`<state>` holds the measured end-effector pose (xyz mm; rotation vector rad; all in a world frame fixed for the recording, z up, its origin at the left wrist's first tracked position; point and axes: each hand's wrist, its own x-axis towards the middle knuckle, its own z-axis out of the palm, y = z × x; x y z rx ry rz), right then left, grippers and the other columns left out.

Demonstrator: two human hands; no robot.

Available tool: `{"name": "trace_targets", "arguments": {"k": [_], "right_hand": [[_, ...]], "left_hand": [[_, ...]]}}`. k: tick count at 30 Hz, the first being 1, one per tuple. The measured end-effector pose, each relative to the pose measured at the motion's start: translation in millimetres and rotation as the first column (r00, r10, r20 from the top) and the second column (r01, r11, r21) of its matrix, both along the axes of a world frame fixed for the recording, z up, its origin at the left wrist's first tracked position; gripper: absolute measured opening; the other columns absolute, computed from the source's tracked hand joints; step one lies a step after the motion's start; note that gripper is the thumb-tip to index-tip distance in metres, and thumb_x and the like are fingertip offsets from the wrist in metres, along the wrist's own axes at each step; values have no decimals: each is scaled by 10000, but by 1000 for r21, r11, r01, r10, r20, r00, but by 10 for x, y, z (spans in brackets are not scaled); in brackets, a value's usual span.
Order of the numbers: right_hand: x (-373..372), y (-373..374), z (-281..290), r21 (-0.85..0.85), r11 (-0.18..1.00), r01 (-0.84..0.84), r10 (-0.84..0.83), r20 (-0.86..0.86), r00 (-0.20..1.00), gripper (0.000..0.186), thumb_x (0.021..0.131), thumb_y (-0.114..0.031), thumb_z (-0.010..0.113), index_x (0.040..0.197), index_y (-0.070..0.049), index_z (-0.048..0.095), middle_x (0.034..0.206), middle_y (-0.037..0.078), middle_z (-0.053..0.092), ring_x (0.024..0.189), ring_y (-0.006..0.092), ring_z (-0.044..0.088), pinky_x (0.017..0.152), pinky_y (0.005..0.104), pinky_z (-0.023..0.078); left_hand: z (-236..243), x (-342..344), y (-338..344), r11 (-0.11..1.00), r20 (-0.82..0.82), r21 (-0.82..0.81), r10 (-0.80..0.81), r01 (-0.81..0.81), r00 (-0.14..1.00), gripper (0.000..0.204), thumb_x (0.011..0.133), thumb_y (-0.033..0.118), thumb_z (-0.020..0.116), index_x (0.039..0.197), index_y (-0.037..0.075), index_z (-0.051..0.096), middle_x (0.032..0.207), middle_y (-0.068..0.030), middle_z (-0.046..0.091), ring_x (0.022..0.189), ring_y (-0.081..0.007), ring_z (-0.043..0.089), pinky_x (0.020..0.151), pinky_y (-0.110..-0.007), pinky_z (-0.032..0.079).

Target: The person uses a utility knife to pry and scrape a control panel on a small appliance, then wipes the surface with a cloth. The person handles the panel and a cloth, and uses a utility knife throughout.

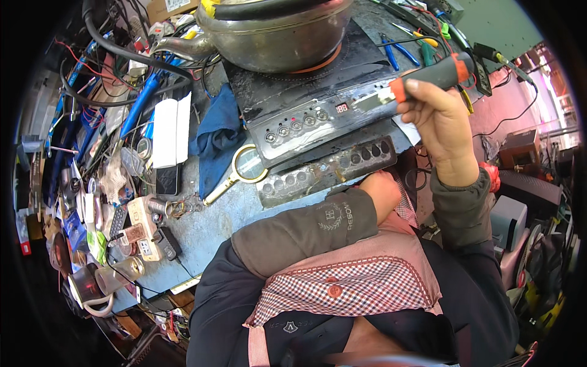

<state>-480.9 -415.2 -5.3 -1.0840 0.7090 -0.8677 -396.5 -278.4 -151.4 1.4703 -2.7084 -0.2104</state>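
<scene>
Looks mid-job: black-and-orange-handled soldering tool (431,76) is gripped tight in the right hand (437,119) over the opened black induction cooker (306,104), detached button strip (327,171) not refitted, left hand (382,192) mostly hidden, grip can't be told.

Black with orange bands: the tool handle (437,72) over the tabletop's right edge. Black with a red lit display: the cooktop (306,101) at the far edge, under a dull silver pot (278,30). Deep blue: the cloth (215,137) at mid-tabletop. Brass-gold: the magnifier rim (247,165). White: the folded box (171,131) toward the left edge. Worn blue-grey: the tabletop (214,226).
</scene>
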Motion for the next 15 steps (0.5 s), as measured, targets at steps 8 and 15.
{"name": "trace_targets", "arguments": {"k": [8, 15], "right_hand": [[36, 203, -257, -61, 978, 199, -199, 9, 980, 465, 958, -84, 770, 1360, 76, 599, 1013, 153, 794, 750, 204, 773, 673, 302, 649], [297, 222, -257, -130, 963, 236, -237, 9, 972, 400, 962, -93, 794, 1304, 55, 647, 1029, 155, 796, 810, 214, 789, 704, 311, 652]], "left_hand": [[34, 1, -4, 1000, 78, 16, 13, -14, 997, 193, 902, 181, 684, 989, 40, 784, 973, -152, 751, 926, -307, 754, 844, -401, 568], [21, -41, 7, 999, 135, 22, 23, -27, 991, 193, 903, 199, 688, 972, 47, 786, 954, -140, 745, 911, -298, 747, 817, -388, 561]]}}
